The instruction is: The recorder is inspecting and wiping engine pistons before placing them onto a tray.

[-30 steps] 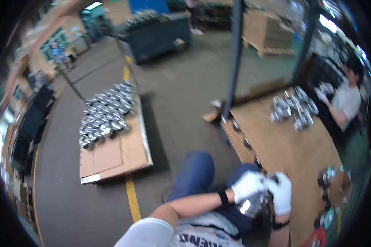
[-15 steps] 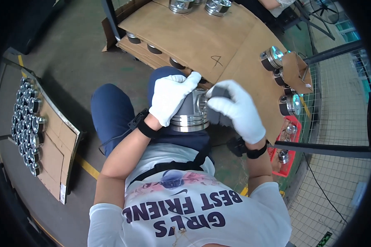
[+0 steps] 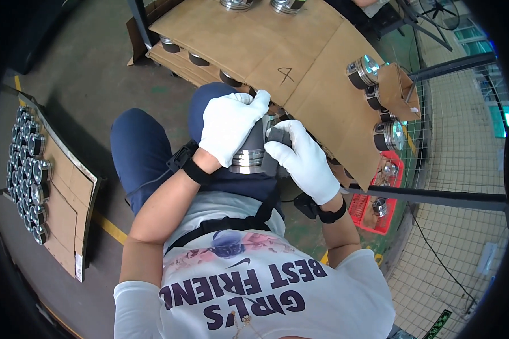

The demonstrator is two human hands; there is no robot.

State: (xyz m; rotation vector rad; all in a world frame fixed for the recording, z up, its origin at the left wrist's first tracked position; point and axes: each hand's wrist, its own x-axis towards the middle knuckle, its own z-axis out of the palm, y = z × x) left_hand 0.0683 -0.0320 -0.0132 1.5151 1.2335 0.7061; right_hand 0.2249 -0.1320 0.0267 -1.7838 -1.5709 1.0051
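A piston [image 3: 246,162] with a dark grey skirt and shiny ring grooves rests on my lap, grooved end toward me. My gloved left hand [image 3: 227,125] grips its left side and far end, the thumb stretched along the top. In my gloved right hand [image 3: 306,163] a dark grey pad [image 3: 270,163] is pinched between thumb and fingers. The pad lies against the piston's right side, over the skirt and part of the grooves. Whether it is cloth or sponge I cannot make out.
Ahead stands a cardboard-covered table [image 3: 232,42] with pistons [image 3: 389,135] on its right edge and far end, others on a layer below. A red basket [image 3: 385,223] with pistons sits at right. Many pistons [image 3: 38,169] crowd a cardboard-topped stand [image 3: 68,220] at left.
My right hand has moved left with the dark grey pad, from just beside the piston to against its side. My left hand keeps its grip. The whole view has shifted slightly.
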